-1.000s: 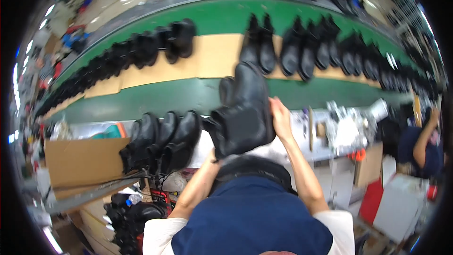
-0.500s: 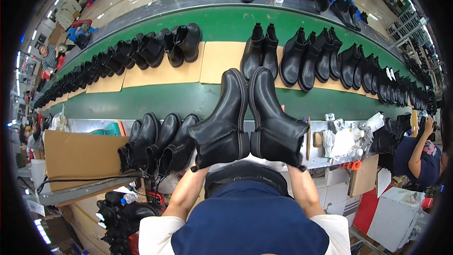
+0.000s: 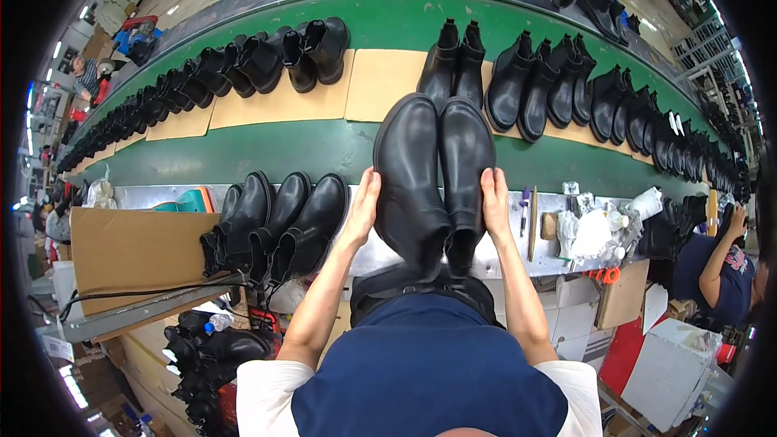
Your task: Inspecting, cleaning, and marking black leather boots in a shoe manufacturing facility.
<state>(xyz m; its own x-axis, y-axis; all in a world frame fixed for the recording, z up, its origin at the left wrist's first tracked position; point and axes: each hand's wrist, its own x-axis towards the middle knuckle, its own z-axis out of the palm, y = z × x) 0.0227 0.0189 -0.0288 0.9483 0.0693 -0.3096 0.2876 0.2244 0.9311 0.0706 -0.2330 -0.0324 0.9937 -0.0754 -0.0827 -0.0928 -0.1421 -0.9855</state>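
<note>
Two black ankle boots stand side by side in front of me, toes pointing away toward the green conveyor belt [image 3: 267,150]. My left hand [image 3: 362,209] presses against the outer side of the left boot [image 3: 411,178]. The right boot [image 3: 464,170] is held from its outer side by my right hand [image 3: 494,204]. Their heels hang over the metal workbench edge [image 3: 380,252], close to my chest.
Three black boots [image 3: 275,222] lie on the bench to my left beside a cardboard box [image 3: 133,247]. Pairs of boots ride on tan boards [image 3: 388,81] along the belt. Pens, rags and bottles [image 3: 595,226] clutter the bench at right. Another person [image 3: 716,267] works at far right.
A second ago I held one boot sideways in both hands. Now two boots are pressed together, turned soles down with toes pointing away, and lowered toward the bench.
</note>
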